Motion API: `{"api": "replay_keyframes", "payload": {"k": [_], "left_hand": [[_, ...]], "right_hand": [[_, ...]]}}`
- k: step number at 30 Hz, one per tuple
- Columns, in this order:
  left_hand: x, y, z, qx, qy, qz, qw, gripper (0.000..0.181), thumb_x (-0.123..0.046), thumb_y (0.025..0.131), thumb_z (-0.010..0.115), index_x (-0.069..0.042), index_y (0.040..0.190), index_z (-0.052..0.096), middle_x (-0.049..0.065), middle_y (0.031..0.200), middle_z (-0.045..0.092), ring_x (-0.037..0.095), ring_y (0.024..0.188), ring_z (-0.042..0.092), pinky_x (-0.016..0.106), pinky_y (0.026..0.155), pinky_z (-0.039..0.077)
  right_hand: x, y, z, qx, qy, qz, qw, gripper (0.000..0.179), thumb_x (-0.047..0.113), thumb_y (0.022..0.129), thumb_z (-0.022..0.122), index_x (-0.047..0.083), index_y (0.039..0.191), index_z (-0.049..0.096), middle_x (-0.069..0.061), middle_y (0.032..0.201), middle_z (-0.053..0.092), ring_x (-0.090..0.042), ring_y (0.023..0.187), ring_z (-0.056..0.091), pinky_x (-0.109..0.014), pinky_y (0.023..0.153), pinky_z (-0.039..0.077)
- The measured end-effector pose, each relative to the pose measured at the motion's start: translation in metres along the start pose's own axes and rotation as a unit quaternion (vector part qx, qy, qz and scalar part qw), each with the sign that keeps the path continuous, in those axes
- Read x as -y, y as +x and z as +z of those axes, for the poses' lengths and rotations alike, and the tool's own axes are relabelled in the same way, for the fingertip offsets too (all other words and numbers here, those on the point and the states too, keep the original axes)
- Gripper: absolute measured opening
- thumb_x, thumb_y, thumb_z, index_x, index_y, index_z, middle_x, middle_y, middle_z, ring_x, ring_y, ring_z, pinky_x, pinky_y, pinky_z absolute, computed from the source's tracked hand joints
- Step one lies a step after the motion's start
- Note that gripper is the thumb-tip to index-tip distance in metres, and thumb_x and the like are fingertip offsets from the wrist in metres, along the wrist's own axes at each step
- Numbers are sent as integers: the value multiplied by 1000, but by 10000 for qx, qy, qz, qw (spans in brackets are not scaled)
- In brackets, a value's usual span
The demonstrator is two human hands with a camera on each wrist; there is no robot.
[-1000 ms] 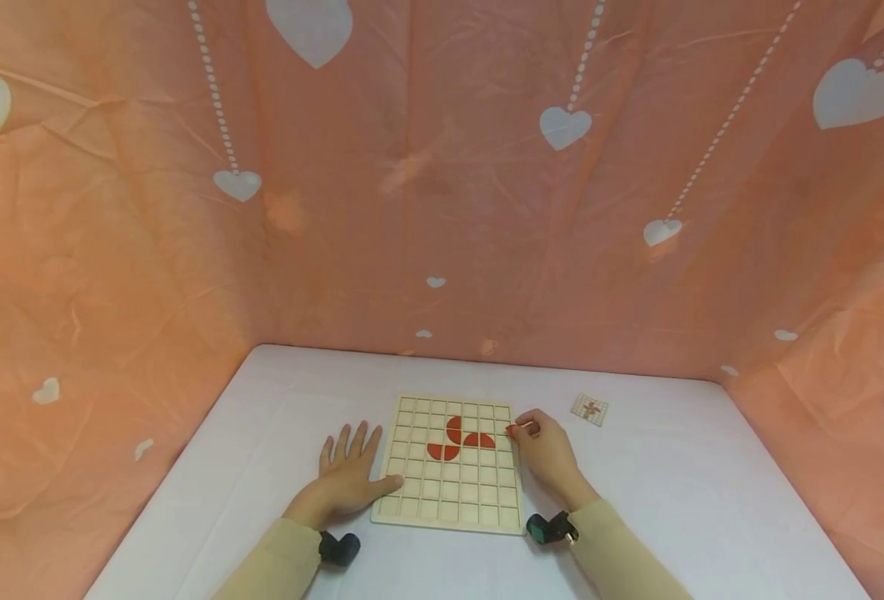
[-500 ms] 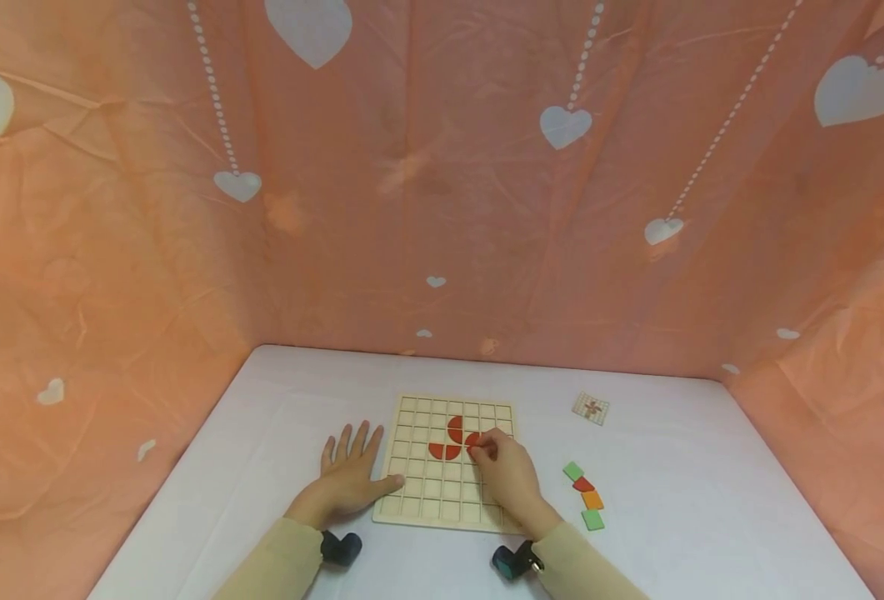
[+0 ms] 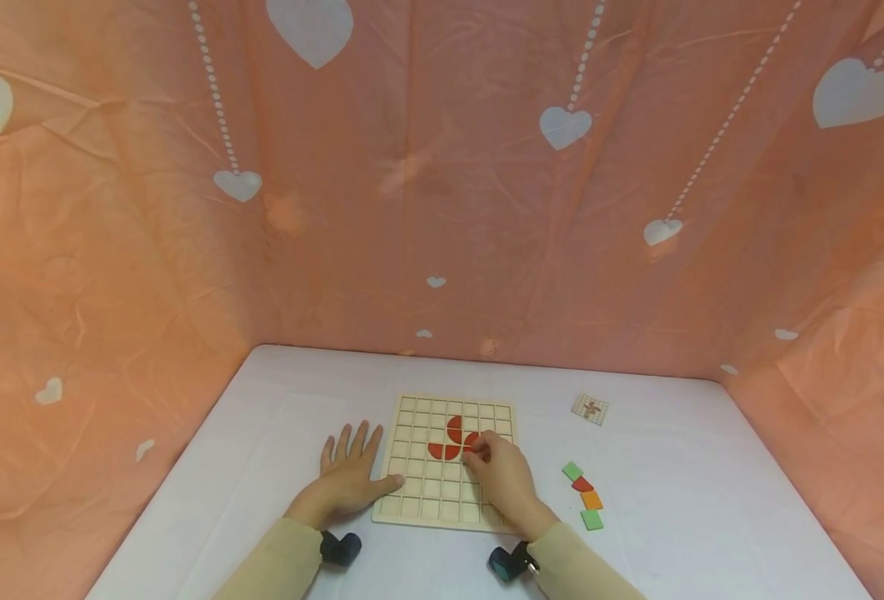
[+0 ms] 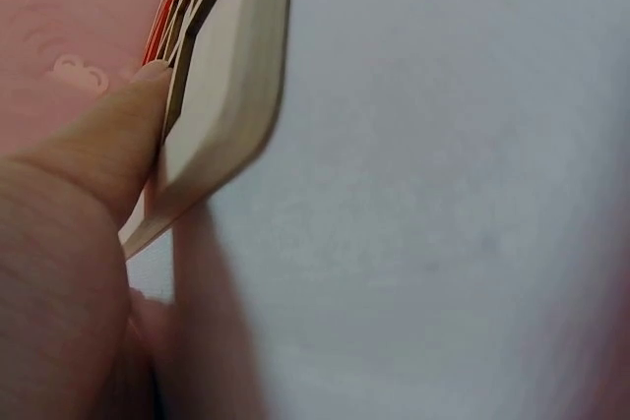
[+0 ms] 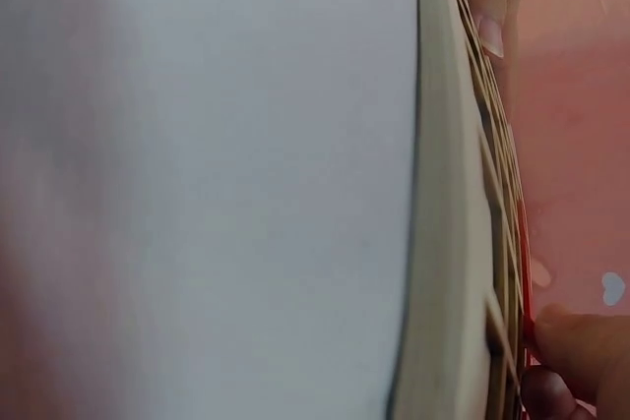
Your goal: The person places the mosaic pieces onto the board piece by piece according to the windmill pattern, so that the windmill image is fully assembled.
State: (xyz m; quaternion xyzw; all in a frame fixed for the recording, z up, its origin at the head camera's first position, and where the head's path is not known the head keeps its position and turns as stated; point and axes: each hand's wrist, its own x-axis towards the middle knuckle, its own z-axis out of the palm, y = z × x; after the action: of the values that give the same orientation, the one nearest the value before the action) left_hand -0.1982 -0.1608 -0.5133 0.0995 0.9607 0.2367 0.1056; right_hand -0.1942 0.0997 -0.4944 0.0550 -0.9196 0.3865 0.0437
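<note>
On the board, my right hand pinches a red piece, its axis hidden; only the head view shows the card.

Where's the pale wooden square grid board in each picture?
Head: the pale wooden square grid board sits low, in the middle.
Left wrist: the board's corner shows, upper left.
Right wrist: the board is a tall strip, right of centre.
Shared landmark: the left hand, thumb at the board.
</note>
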Motion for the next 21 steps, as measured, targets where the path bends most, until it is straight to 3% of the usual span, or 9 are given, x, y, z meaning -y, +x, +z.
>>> {"api": "replay_keyframes", "payload": {"k": [14, 17, 19, 21], "left_hand": [[1, 1, 1, -16, 49, 64, 10000, 103, -70, 84, 54, -6, 155, 16, 19, 160, 2, 41, 144, -10, 57, 110, -13], [0, 0, 1, -6, 39, 52, 10000, 103, -71, 84, 54, -6, 155, 16, 19, 160, 2, 41, 144, -10, 57, 110, -14], [0, 0, 0, 3, 20, 34, 10000, 103, -70, 84, 54, -6, 155, 16, 19, 160, 2, 41, 144, -10, 57, 110, -14], [-1, 0, -1, 32, 13, 16, 10000, 103, -70, 84, 54, -7, 155, 15, 18, 160, 1, 40, 144, -11, 57, 110, -15]], "right_hand": [[-5, 2, -3, 159, -236, -290, 9992, 10, 19, 89, 72, 16, 82, 65, 8, 76, 56, -12, 71, 51, -29, 66, 45], [-6, 1, -7, 360, -410, -372, 9978, 6, 19, 90, 70, 13, 88, 69, 5, 84, 61, -14, 79, 56, -33, 73, 50], [-5, 1, -14, 538, -389, -305, 9973, 12, 20, 92, 68, 10, 99, 70, 1, 93, 64, -16, 85, 58, -38, 79, 51], [-6, 1, -22, 602, -336, -259, 9973, 19, 20, 93, 67, 8, 107, 69, 0, 95, 65, -17, 86, 59, -38, 77, 52]]}}
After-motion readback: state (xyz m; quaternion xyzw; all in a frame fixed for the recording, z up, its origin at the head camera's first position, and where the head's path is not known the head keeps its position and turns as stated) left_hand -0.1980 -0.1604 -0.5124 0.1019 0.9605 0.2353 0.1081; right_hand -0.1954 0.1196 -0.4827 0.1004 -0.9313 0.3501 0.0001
